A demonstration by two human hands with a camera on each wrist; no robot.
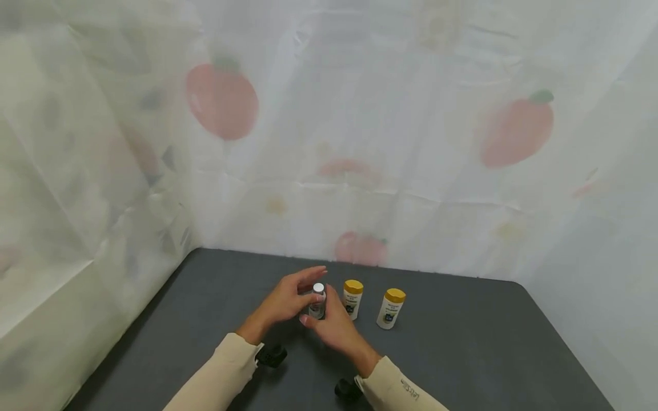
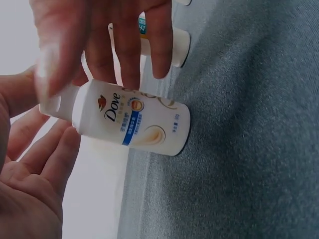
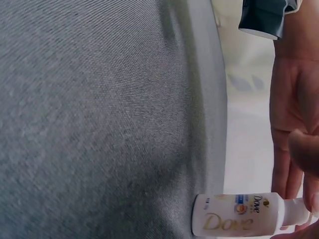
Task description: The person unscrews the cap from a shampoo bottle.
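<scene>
Two hands are closing around one small white Dove bottle (image 1: 317,301) standing on the dark table (image 1: 462,342).

In the head view the bottle is standing upright, long axis vertical, between the left hand (image 1: 288,299) and the right hand (image 1: 334,328), with two yellow-capped bottles (image 1: 352,298) standing just beside it on its right-hand side. In the left wrist view the left hand's fingers (image 2: 50,159) are lying relaxed and apart from the bottle, holding nothing, while the right hand's fingers (image 2: 129,45) are reaching down onto its shoulder near the cap. In the right wrist view the bottle's base is sitting on the table, and I cannot tell whether those fingertips are actually pinching the cap; the right hand is the nearer one.
</scene>
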